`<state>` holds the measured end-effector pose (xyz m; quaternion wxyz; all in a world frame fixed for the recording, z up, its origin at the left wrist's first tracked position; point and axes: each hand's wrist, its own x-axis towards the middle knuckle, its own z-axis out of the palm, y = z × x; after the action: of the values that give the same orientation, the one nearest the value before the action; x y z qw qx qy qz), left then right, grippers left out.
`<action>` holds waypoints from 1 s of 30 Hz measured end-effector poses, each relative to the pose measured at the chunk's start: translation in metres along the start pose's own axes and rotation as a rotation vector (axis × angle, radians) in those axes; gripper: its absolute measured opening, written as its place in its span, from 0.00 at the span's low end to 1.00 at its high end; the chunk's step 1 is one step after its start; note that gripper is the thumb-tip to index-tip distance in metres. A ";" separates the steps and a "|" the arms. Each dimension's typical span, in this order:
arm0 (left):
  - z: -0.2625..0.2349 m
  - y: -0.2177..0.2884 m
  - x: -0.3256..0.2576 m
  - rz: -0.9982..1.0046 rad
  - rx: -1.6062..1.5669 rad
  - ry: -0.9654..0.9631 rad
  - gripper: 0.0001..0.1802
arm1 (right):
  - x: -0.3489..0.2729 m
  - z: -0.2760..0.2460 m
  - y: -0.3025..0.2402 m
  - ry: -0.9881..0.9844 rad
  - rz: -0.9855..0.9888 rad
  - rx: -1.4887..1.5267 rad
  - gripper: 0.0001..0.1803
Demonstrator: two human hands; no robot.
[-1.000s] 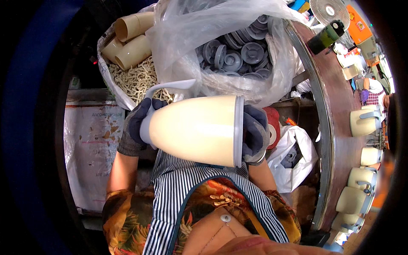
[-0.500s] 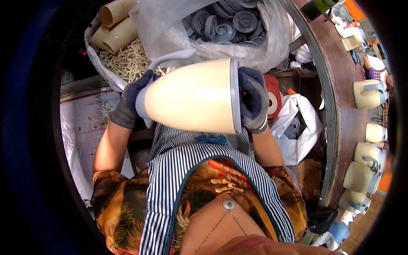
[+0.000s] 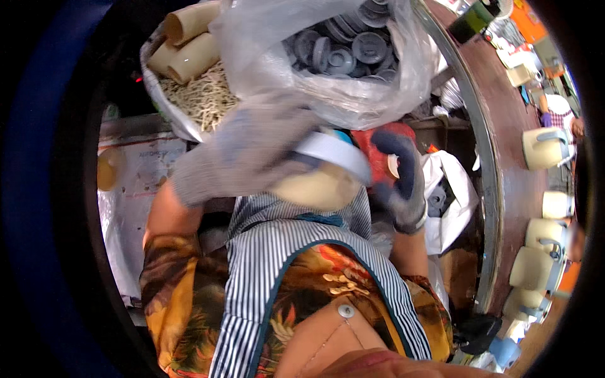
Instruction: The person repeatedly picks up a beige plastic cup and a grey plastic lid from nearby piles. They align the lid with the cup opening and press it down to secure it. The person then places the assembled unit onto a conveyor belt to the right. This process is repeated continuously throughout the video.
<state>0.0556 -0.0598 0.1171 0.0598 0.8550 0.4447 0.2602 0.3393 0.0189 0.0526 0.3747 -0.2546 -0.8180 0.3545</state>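
Note:
A cream plastic container (image 3: 315, 186) with a white rim lies tilted against my striped apron. My left hand (image 3: 242, 151), in a grey glove and blurred by motion, lies across the container's upper side and grips it. My right hand (image 3: 403, 183), in a dark-palmed grey glove, is curved just right of the rim. A strip of a red thing (image 3: 378, 148) shows between that hand and the container, so the hand looks apart from it. The container's lower end is hidden by my left hand and apron.
A clear plastic bag of grey round lids (image 3: 353, 50) sits ahead, beside a basin of pale strips (image 3: 205, 97) and cardboard tubes (image 3: 189, 44). A white bag (image 3: 450, 195) hangs at my right. Several cream jugs (image 3: 542, 148) stand on a curved brown table (image 3: 485, 157).
The container has tipped from lying sideways between both hands to a steeper tilt. My left hand swept over its top, and my right hand has come off its end.

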 end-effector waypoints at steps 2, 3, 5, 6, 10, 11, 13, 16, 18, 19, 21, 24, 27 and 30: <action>0.019 0.019 0.042 0.223 -0.012 -0.008 0.33 | -0.006 -0.012 -0.028 -0.296 -0.227 -0.362 0.23; 0.025 0.029 0.052 0.250 0.053 0.186 0.32 | -0.014 -0.026 -0.030 -0.304 -0.235 -0.436 0.23; 0.028 0.024 0.063 0.294 0.021 0.600 0.39 | -0.035 -0.066 -0.026 -0.196 -0.182 -0.594 0.25; 0.023 0.023 0.058 0.246 0.050 0.666 0.40 | -0.044 -0.094 -0.003 -0.080 -0.164 -0.625 0.26; 0.044 -0.041 -0.032 -0.199 -0.142 0.626 0.34 | -0.090 -0.220 0.033 0.458 0.088 -0.921 0.29; 0.072 -0.072 -0.069 -0.398 0.027 0.645 0.33 | -0.095 -0.250 0.040 0.584 0.151 -1.002 0.29; 0.116 -0.118 -0.149 -0.916 -0.064 0.857 0.30 | -0.097 -0.309 0.043 0.841 0.329 -1.144 0.31; 0.182 -0.221 -0.299 -1.650 0.407 1.013 0.47 | -0.089 -0.376 0.042 1.282 0.681 -1.183 0.34; 0.200 -0.244 -0.373 -1.972 0.640 1.063 0.57 | -0.068 -0.393 0.049 1.465 0.809 -1.125 0.36; 0.199 -0.247 -0.387 -2.042 0.691 0.989 0.57 | -0.064 -0.393 0.045 1.465 0.747 -1.149 0.37; 0.202 -0.250 -0.416 -2.181 0.777 0.825 0.56 | -0.056 -0.389 0.041 1.224 0.344 -1.393 0.35; 0.211 -0.270 -0.466 -2.210 0.125 0.624 0.53 | -0.022 -0.318 0.062 0.706 -0.237 -1.260 0.24; 0.211 -0.276 -0.545 -1.835 -0.347 1.340 0.31 | 0.018 -0.164 0.089 0.409 -0.122 -0.866 0.17; 0.219 -0.262 -0.569 -1.468 -0.592 1.463 0.19 | 0.033 -0.042 0.087 0.034 -0.292 -0.751 0.23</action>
<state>-0.2933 -0.3257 -0.3815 0.1252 -0.0321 0.6963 0.7060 0.3661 0.1119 0.0198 0.3158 -0.2607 -0.9118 -0.0301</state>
